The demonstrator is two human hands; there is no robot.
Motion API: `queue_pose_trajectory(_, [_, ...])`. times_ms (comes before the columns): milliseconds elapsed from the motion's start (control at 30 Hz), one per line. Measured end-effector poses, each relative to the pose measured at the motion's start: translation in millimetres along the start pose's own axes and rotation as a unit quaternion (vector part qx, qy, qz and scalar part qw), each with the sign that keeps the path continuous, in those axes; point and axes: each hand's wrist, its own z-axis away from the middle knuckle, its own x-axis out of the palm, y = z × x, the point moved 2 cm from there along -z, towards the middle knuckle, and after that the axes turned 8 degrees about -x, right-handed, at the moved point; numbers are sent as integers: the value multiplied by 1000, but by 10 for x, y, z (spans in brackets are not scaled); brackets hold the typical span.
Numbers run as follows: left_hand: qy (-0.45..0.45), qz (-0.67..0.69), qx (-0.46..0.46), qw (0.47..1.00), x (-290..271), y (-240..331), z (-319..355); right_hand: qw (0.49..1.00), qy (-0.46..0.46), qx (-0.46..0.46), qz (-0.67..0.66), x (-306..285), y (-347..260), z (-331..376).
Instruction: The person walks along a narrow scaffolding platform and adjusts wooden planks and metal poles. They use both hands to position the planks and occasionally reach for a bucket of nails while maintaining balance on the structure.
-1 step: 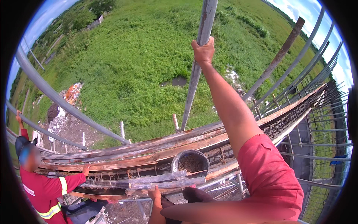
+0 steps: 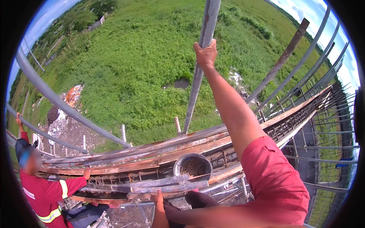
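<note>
My right hand (image 2: 205, 53) is wrapped round an upright grey metal scaffold pole (image 2: 197, 76), with the arm stretched far out in front. Low in the view, my left hand (image 2: 156, 197) grips the near edge of a long flat grey board (image 2: 170, 187), its fingertips partly hidden. Just beyond that board a dark round bucket (image 2: 194, 167) sits on the formwork, with thin brown wire-like pieces inside. Reinforcing bars (image 2: 144, 174) run along the trough between the wooden form boards (image 2: 110, 167).
A co-worker in a red shirt (image 2: 47, 186) with reflective bands is at the left, one hand on the formwork and one on a pole. Slanting poles (image 2: 57, 97) flank both sides. Green grass (image 2: 133, 76) lies far below; scaffolding and rebar (image 2: 334, 133) stand at right.
</note>
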Motion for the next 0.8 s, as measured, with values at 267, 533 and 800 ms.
queue_pose_trajectory(267, [-192,444,26,875,-255,1296,-188,1000,5,12,-12,11,-67,-4])
queue_pose_trajectory(533, [-235,190,209,930,-637,2946,-65,1000,-1,18,24,5,-55,4])
queue_pose_trajectory(800, [336,-140,145,920,-1712,-445,371,996,-19,48,-70,176,236,-178])
